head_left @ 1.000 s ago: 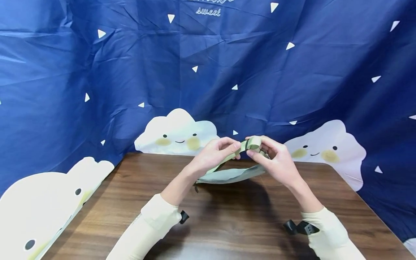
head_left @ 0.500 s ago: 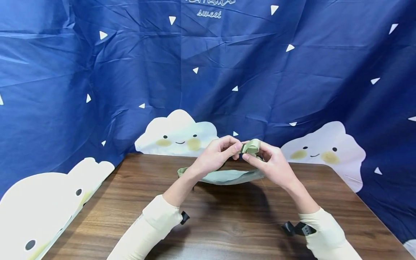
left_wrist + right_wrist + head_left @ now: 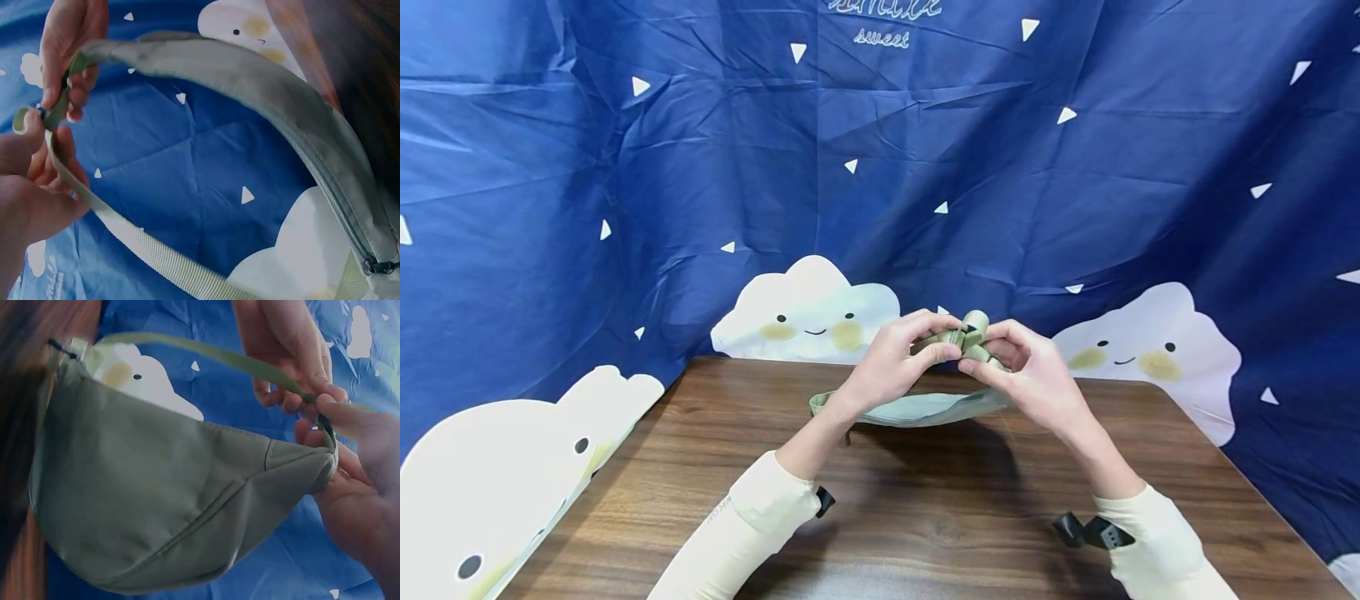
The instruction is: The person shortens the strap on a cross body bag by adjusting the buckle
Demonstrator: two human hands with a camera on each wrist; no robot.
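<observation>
A grey-green crescent-shaped sling bag (image 3: 156,487) with a zipper (image 3: 325,181) hangs from the hands near the table's far side. Its pale green webbing strap (image 3: 156,256) runs from the far end up to the fingers. My left hand (image 3: 898,354) pinches this strap between thumb and fingers, beside a small dark slider. Close against it, my right hand (image 3: 1030,371) pinches the short strap piece at the bag's narrow end. A small strap loop (image 3: 975,321) stands up between the two hands. Fingers partly hide the slider.
Under the hands is a brown wooden table (image 3: 910,517). Behind it hangs a blue backdrop cloth (image 3: 880,208) with white clouds and triangles. A pale cloud print (image 3: 497,483) borders the table's left edge. Both wrists carry small black devices.
The right hand has come slightly left toward the left hand. The strap loop between them has shrunk and turned. The strap's far end has dropped into view left of the left wrist.
</observation>
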